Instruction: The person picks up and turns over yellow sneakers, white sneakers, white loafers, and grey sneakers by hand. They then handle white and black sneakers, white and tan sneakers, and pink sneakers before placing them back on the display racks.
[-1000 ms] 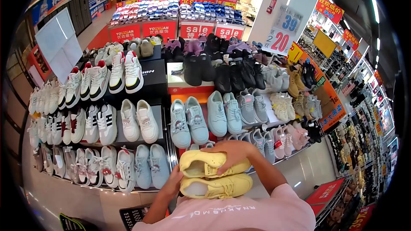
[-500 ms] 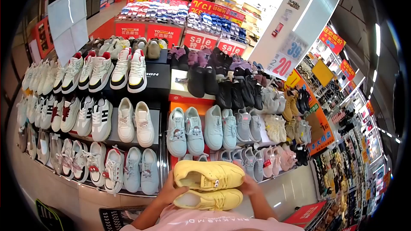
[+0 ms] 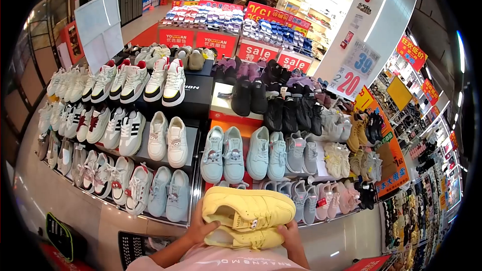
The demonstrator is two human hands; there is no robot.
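Note:
A pair of yellow sneakers (image 3: 266, 208) is held sideways close to the pink shirt, one shoe above the other. My left hand (image 3: 202, 228) is closed on their heel end, with the thumb near the shoe openings. At the toe end, my right hand (image 3: 291, 233) grips the pair; its fingers are partly hidden by the shoes. Just beyond them, light blue sneakers (image 3: 233, 155) stand on the rack. Cream sneakers (image 3: 177, 143) stand to their left.
A tiered rack holds white sneakers (image 3: 133, 133), black shoes (image 3: 241, 98) and pink shoes (image 3: 347, 195). Behind it are slippers on a red-fronted stand (image 3: 216, 42). A white pillar (image 3: 369, 30) rises at the right. A black basket (image 3: 66, 236) is at the lower left.
The yellow sneakers are tilted more and appear larger, the upper shoe covering more of the lower one. My right hand now sits closer against the toes. The view has shifted, moving the rack rightward.

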